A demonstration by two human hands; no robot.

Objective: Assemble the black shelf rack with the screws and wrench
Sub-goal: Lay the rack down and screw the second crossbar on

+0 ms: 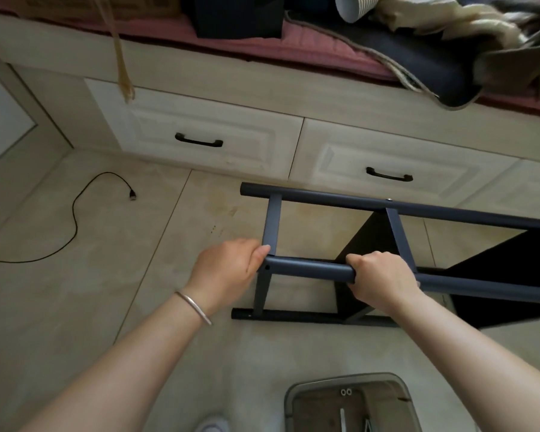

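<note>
Rack (pixel 399 210) looks stiff, hard and smooth. Both hands wrap its near bar (pixel 309 271): left hand (pixel 228 269), right hand (pixel 381 279). Good place to hold.

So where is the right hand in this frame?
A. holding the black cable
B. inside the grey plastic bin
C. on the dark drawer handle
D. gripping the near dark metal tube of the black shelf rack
D: the right hand curls round the near dark metal tube of the black shelf rack.
</note>
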